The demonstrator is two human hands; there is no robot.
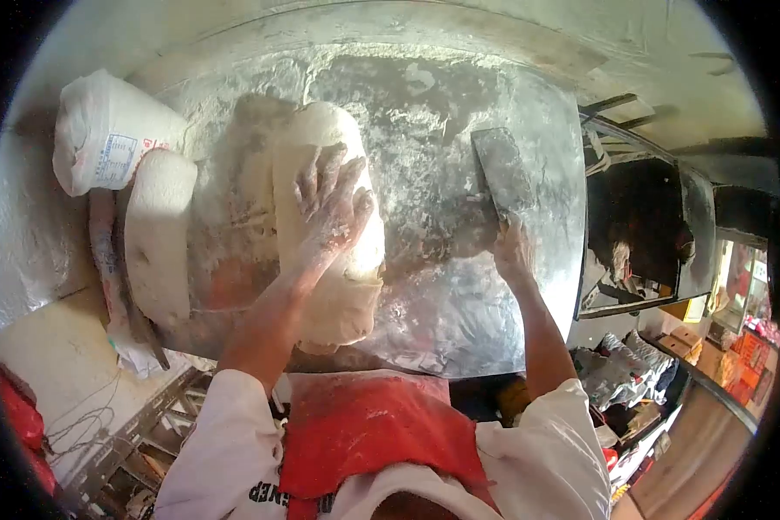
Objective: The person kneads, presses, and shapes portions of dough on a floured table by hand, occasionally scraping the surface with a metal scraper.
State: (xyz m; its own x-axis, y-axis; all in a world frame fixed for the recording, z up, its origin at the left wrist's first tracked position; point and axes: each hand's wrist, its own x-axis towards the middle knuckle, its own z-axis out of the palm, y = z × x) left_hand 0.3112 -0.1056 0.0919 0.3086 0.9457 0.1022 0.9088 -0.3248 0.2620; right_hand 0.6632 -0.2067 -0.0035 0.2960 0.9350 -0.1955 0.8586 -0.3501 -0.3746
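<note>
A long, thick slab of pale dough (321,295) lies lengthwise in front of me on the floured metal worktop (442,321). My left hand (334,204) rests on its upper half, flour-dusted, fingers spread and flat. To the right, my right hand (513,243) is closed around a cleaver (504,169) with a broad, rectangular grey blade pointing away from me. The handle is hidden in my fist. The blade is apart from the dough, over or on the worktop; I cannot tell whether it touches. A second dough log (160,238) lies at the left side.
A white bag or tub with a printed label (113,139) stands at the back left. A long stick-like bundle (113,269) lies along the left edge. Right of the worktop is a dark open compartment (633,225). Bagged goods (624,368) sit on a lower shelf.
</note>
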